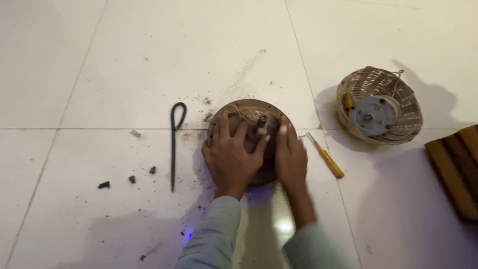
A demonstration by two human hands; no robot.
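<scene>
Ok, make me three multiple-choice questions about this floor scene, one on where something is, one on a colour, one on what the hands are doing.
1. Where does the screwdriver lie?
A. right of the motor housing
B. inside the basket
C. left of the metal pin

2. What colour is the screwdriver's handle?
A. blue
B. yellow
C. red

3. How are the hands placed?
A. both on the round motor housing
B. both lifted off it
C. one holds the basket

Answers:
1. A, it lies on the tile just beside the right hand and the round motor housing.
2. B, the handle shows yellow.
3. A, the left hand and right hand both rest on the housing; the wicker basket sits apart, as does the looped metal pin.
</scene>
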